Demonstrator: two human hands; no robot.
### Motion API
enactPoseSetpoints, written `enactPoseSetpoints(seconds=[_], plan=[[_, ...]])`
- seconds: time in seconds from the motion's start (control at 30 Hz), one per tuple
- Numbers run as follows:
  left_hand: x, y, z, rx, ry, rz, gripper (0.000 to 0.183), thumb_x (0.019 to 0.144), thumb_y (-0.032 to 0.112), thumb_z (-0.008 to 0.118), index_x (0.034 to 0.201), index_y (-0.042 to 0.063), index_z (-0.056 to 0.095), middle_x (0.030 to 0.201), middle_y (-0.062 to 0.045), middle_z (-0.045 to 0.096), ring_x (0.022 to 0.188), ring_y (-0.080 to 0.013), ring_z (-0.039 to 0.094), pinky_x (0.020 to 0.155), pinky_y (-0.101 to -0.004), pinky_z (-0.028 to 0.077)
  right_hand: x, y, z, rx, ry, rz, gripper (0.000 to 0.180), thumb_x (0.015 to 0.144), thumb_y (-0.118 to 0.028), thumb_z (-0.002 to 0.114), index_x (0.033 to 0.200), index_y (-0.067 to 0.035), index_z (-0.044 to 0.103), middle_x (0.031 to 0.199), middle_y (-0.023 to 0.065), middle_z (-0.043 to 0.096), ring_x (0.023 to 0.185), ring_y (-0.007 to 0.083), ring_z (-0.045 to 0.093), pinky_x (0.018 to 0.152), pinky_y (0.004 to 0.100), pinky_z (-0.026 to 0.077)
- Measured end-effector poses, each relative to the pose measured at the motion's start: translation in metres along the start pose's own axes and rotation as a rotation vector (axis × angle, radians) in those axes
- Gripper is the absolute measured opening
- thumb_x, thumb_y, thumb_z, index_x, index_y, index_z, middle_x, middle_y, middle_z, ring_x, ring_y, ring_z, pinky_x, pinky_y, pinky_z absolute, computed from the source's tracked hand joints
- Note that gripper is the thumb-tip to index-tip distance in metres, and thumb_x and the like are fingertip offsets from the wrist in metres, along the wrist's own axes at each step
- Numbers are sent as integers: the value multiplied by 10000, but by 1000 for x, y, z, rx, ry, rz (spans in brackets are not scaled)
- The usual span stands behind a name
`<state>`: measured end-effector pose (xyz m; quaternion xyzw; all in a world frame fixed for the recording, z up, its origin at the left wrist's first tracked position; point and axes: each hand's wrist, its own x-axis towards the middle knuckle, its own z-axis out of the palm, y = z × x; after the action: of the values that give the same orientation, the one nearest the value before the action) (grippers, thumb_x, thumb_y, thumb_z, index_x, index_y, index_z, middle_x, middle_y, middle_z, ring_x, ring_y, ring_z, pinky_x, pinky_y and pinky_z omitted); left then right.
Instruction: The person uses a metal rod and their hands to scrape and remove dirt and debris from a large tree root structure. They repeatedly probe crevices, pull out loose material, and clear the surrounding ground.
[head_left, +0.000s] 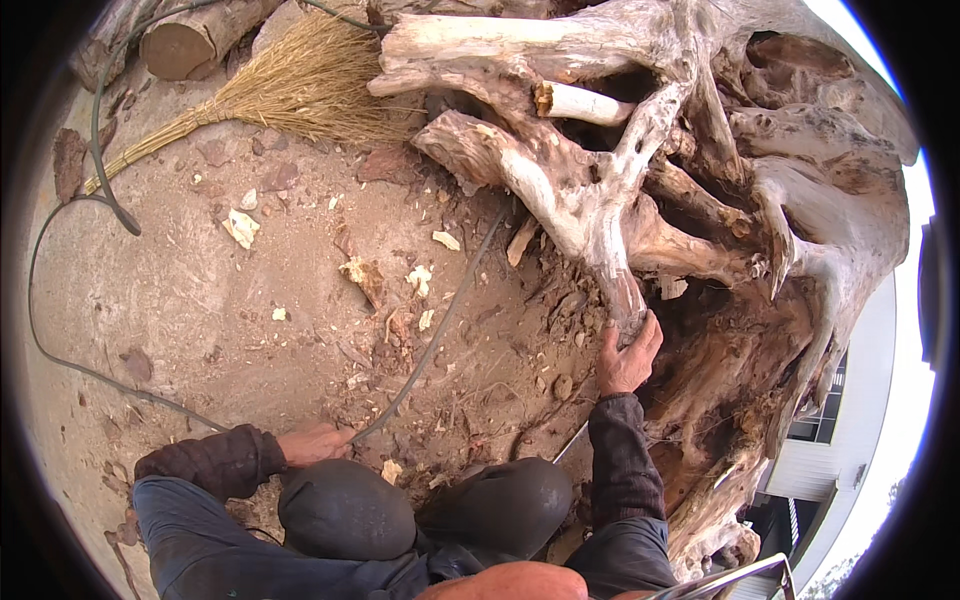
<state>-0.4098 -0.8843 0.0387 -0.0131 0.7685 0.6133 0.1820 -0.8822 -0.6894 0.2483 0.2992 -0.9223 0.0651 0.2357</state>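
Note:
A large weathered tree root (607, 187) with many branching limbs fills the right side. My right hand (628, 354) is at the lower end of one root limb, fingers and thumb around its tip. At the lower left, my left hand (319, 444) lies low by my left knee, its fingertips at a dark cable (439, 334) that runs up to the root. Part of that hand is hidden behind the knee, and its grip is unclear. A thin metal rod (570, 442) shows between my right knee and right sleeve.
A straw broom (300, 82) lies at the upper left beside cut logs (180, 49). More cable (97, 135) loops along the left. Bark pieces and pale wood chips (241, 228) litter the dirt ground. A pale building (840, 442) stands beyond the root at right.

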Motion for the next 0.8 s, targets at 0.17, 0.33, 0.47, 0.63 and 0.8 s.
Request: enactPoseSetpoints(seconds=[0.17,0.33,0.47,0.63,0.8], plan=[[-40,9,-46,262,204,-281,227,988,195,530,1163,52,555,797,-277,650,797,-489,652,694,-578,477,2,5,3,-11,54,-42,713,896,-327,738,1485,-43,453,1413,211,509,1249,410,568,1003,472,514],[-8,24,-46,213,398,-183,296,996,194,531,1260,61,518,743,-289,626,726,-522,634,649,-602,465,-2,-1,4,37,38,-34,727,880,-299,746,1485,-33,444,1411,216,510,1267,416,546,1027,479,498],[32,49,-59,203,407,-112,286,997,221,550,1242,74,523,703,-269,612,672,-508,623,607,-591,460,-2,1,-3,42,36,-40,742,866,-281,747,1486,-25,431,1416,216,507,1283,417,529,1030,487,495],[24,14,-59,356,456,-161,222,1004,241,556,1140,67,541,637,-233,596,616,-467,626,561,-576,458,-3,-1,1,53,22,-42,753,856,-275,772,1484,-27,438,1422,225,508,1308,414,510,1055,479,477],[-100,-16,-56,552,639,-403,192,1005,248,571,1011,57,554,657,-225,626,632,-439,658,556,-560,482,-4,4,0,54,-9,5,766,885,-317,769,1508,-30,429,1445,223,496,1322,420,502,1057,484,474]])
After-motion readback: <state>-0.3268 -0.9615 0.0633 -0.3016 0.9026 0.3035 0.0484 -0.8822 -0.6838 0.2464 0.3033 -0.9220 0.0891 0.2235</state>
